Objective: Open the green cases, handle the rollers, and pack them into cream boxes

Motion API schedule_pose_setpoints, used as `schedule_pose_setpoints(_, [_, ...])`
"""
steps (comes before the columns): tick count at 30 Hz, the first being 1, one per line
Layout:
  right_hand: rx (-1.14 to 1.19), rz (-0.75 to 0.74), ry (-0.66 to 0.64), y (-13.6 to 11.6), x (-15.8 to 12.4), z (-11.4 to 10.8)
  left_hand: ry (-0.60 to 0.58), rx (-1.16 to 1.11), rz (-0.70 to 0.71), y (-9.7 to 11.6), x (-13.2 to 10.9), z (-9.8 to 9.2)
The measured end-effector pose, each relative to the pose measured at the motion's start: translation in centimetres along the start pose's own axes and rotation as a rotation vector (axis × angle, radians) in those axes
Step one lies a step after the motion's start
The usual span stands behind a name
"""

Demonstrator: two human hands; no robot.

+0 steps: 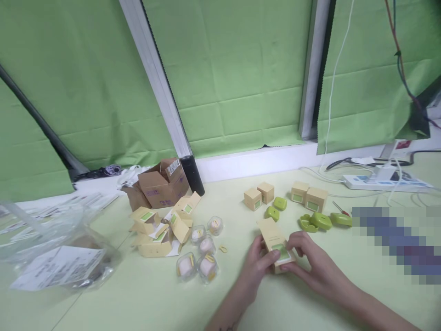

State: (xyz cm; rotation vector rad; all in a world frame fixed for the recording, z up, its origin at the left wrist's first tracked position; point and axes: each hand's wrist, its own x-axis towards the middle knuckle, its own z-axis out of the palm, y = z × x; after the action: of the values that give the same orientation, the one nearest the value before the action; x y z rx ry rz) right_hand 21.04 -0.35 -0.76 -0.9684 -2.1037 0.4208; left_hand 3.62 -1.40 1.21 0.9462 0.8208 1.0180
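Observation:
Both hands are closed around one small kraft cardboard box (275,239) with a green label and a raised flap. My left hand (255,264) grips its left side, thumb lying across the front. On the right side, my right hand (308,257) pinches the box near its lower corner. What is inside the box cannot be seen. Just beyond it sit two green rounded cases (272,213), with closed kraft boxes (253,198) behind them. Left of my hands are several clear plastic containers (206,244) with pale pink contents, and a small yellow loop (223,248).
Opened kraft boxes (155,246) are piled at left before a brown carton (164,186). A clear plastic bag (65,264) with papers lies farther left. More green cases (321,221), a screwdriver (341,209) and a power strip (386,183) with cables are at right.

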Motion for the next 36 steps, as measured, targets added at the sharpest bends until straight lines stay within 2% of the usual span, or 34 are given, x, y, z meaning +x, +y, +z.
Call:
schedule_pose_setpoints(3, [0.053, 0.078, 0.04, 0.5, 0.1, -0.2, -0.037, 0.034, 0.062, 0.0, 0.1, -0.4])
schedule_pose_setpoints(6, [0.201, 0.155, 0.069, 0.8, 0.3, -0.6, -0.112, 0.106, 0.169, -0.7, 0.4, -1.2])
schedule_pose_setpoints(8, [0.294, 0.201, 0.076, 0.7, 0.6, -0.9, -0.151, 0.254, 0.206, -1.5, 0.5, -1.6])
schedule_pose_setpoints(11, [0.277, 0.217, 0.052, 0.3, 0.8, -1.3, -0.135, 0.499, 0.216, -2.7, 0.4, -2.0])
schedule_pose_setpoints(14, [0.196, 0.11, 0.083, 0.3, 0.5, -1.6, -0.126, 0.583, 0.244, -3.2, 0.4, -2.0])
schedule_pose_setpoints(17, [0.136, -0.151, 0.131, 0.6, 0.0, -1.5, -0.152, 0.561, 0.296, -3.3, 0.5, -1.9])
schedule_pose_setpoints(19, [0.127, -0.194, 0.144, 0.7, -0.2, -1.2, -0.18, 0.552, 0.293, -3.2, 0.5, -1.9])
schedule_pose_setpoints(20, [0.141, -0.129, 0.149, 0.7, -0.2, -1.0, -0.187, 0.559, 0.277, -3.1, 0.5, -1.9])
schedule_pose_setpoints(23, [0.237, 0.202, 0.19, 0.4, 0.3, -0.3, -0.172, 0.603, 0.243, -2.9, 0.3, -1.9])
schedule_pose_setpoints(25, [0.348, 0.34, 0.195, 0.1, 0.7, -0.1, -0.16, 0.631, 0.235, -2.8, 0.2, -1.8])
schedule_pose_setpoints(30, [0.58, 0.449, -0.002, -0.9, 1.5, -0.8, -0.171, 0.596, 0.209, -2.5, 0.1, -1.4])
schedule_pose_setpoints(36, [0.569, 0.556, -0.006, -1.2, 1.9, -0.7, -0.167, 0.597, 0.172, -2.2, -0.1, -1.3])
